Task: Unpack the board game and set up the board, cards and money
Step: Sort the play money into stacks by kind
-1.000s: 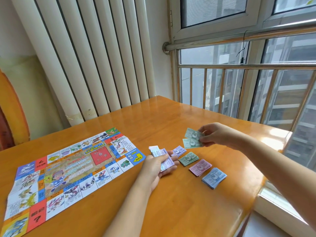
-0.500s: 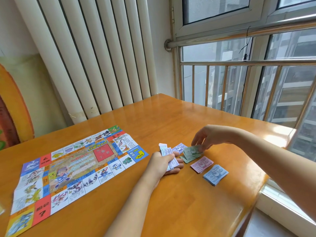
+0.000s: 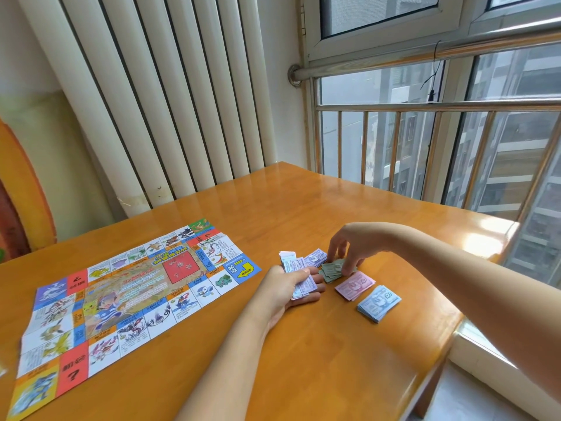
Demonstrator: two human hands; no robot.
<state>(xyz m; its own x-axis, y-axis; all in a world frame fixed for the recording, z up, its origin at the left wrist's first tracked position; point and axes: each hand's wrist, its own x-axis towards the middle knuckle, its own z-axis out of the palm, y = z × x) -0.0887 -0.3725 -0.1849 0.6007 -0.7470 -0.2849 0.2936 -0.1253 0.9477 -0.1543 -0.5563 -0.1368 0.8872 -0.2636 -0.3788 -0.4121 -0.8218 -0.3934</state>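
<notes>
Orange-brown wooden bench (image 3: 334,360) fills my near field, glossy and set into a corner by a window. Both forearms reach in from the lower edge.

The left hand (image 3: 285,288) lies palm-up on the bench right of centre. Its fingers are curled under and its thumb is pressed across a mixed stack of notes (image 3: 293,264), so I log a firm grip.

Just right of that hand, four sorted piles sit in a diagonal row, close together. The blue pile (image 3: 379,302) is nearest, then the pink pile (image 3: 355,285), the green pile (image 3: 332,270) and the purple pile (image 3: 315,259) farthest.

The right hand (image 3: 352,244) arches over the green pile. Its fingers (image 3: 333,252) point down and, with the thumb, pinch the top green notes. I cannot tell how many notes are caught.

The game board (image 3: 121,299) lies unfolded and flat on the left half of the bench, well apart from the money. I see no separate card deck.

Beyond the bench stands a white ribbed radiator (image 3: 151,101). To its right, a metal railing (image 3: 425,147) crosses the window.
</notes>
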